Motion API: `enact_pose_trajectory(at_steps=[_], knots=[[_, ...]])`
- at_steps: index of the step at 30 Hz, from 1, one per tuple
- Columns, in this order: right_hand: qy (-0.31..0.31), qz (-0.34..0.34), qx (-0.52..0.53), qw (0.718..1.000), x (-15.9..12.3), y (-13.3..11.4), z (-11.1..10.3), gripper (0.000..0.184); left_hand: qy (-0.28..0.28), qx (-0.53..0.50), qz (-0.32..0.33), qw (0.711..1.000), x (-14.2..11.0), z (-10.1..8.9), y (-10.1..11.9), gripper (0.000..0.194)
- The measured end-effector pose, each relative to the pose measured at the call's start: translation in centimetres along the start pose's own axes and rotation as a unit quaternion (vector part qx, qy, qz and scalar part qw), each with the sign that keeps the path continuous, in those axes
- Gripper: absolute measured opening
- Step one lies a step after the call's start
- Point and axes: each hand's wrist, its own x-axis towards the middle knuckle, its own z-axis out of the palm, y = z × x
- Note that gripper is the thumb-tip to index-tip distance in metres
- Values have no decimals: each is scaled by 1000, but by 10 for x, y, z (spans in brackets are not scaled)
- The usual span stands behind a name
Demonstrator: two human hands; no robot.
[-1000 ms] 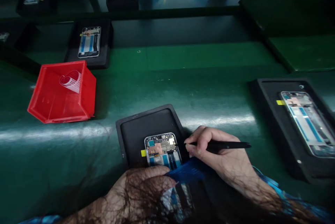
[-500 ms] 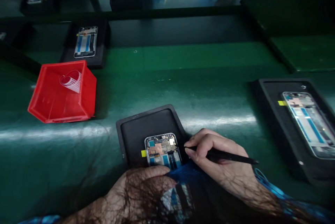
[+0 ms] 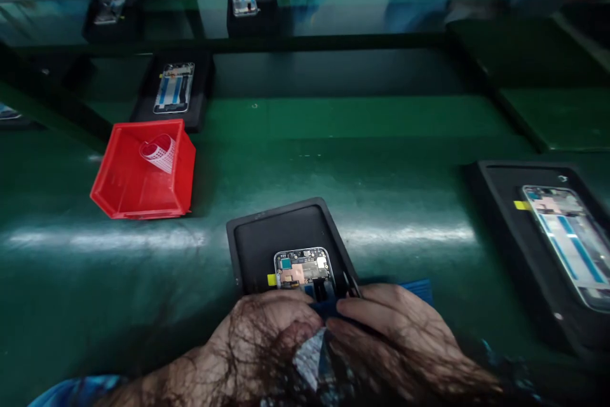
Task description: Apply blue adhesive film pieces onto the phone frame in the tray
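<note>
An opened phone (image 3: 302, 267), circuit board showing, lies in a black tray (image 3: 281, 220) on the green belt just in front of me. My left hand (image 3: 267, 343) covers the phone's lower part, fingers curled on the end of a blue film (image 3: 415, 287) that runs under both hands. My right hand (image 3: 395, 343) lies palm down beside it, pressing on the film. It grips a thin black stylus whose tip (image 3: 351, 282) pokes out at the phone's right edge. The lower half of the phone is hidden.
A red bin (image 3: 124, 194) holding a curled white strip (image 3: 159, 153) stands at the left. Another tray with an opened phone (image 3: 567, 235) sits at the right, one more (image 3: 174, 86) at the back left, and smaller ones farther off (image 3: 248, 4). A dark raised platform (image 3: 548, 77) lies back right.
My right hand has swung in from the right, laid the stylus down flat and come to rest on the blue film next to my left hand. The view tilted slightly up.
</note>
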Motion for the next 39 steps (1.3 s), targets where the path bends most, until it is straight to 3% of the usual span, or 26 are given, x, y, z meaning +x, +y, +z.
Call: enact_pose_trajectory(at_steps=[5,8,15,20,32,39], knots=[[68,27,-37,997,8,-8,14,26,19,22,61,998,0,-1,-4,11],[73,21,-27,997,13,-9,13,25,43,37,79,995,0,1,-8,8],[80,0,-53,995,30,-11,-4,22,71,45,80,993,-1,3,-7,11],[92,12,-74,993,28,-10,-1,14,66,20,65,995,0,0,-4,6],[43,-29,-63,997,12,-8,0,36,84,4,68,994,-1,4,-7,10],[104,-26,-51,993,39,-13,-7,40,108,52,107,987,1,6,-3,3]])
